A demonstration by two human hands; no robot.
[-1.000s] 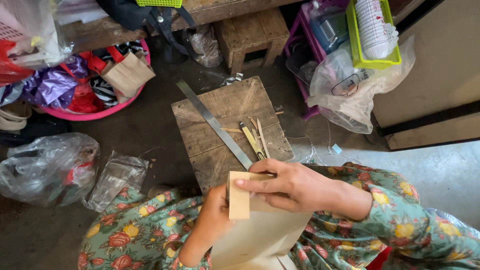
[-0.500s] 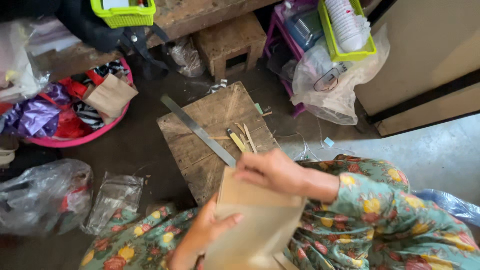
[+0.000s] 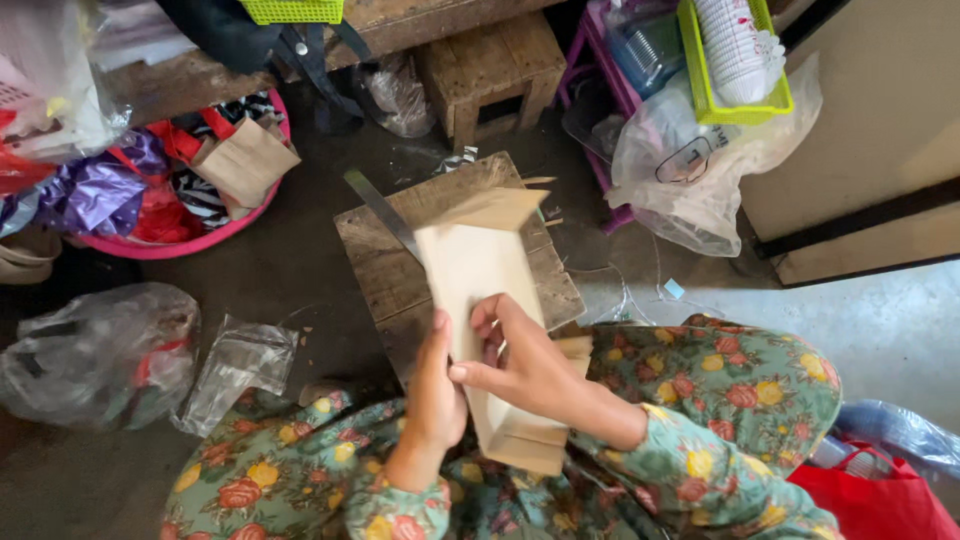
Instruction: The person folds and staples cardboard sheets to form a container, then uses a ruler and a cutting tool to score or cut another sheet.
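I hold a tan paper bag [image 3: 478,272] upright over a small wooden board [image 3: 372,262] on the floor. My left hand [image 3: 438,392] grips the bag's left edge from behind. My right hand [image 3: 520,362] pinches its lower middle, thumb on the front. The bag's top flap is folded open at the far end. A long metal ruler [image 3: 380,212] lies diagonally on the board, partly hidden by the bag. My floral sleeves and lap fill the bottom of the view.
A pink basin [image 3: 190,240] with cloth and a paper bag sits at the left. Clear plastic bags [image 3: 95,355] lie at lower left. A wooden stool [image 3: 495,70] stands beyond the board. A green basket of cups [image 3: 735,60] rests on a plastic bag at the right.
The bag has been raised from low over my lap to upright over the board, its top flap now open. Both hands shifted down to its lower part.
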